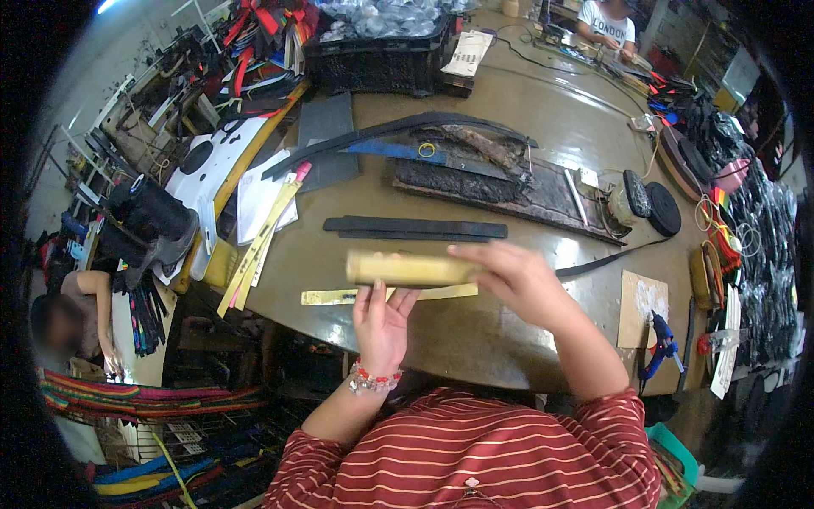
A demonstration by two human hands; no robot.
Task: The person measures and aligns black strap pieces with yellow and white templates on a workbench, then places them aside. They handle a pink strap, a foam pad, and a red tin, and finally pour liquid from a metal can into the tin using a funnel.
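Note:
A pale yellow, bar-shaped piece [407, 268] is held level above the table; motion blurs it, so its exact kind cannot be told. My left hand [383, 327] supports its left part from below, fingers and thumb around the lower edge. At its right end, my right hand [521, 284] grips it with the fingers over the top. Beneath, a thin yellow strip [326, 298] lies on the table, partly hidden by my left hand. Just beyond the held piece lie stacked flat black strips [415, 229].
A dark, crusted board [543, 208] with a long black strap [381, 129] lies farther back. Yellow measuring strips [263, 246] are at left. A blue glue gun [665, 346] rests at right by a cardboard piece [642, 297]. A black crate [373, 64] stands behind. Two other people sit nearby.

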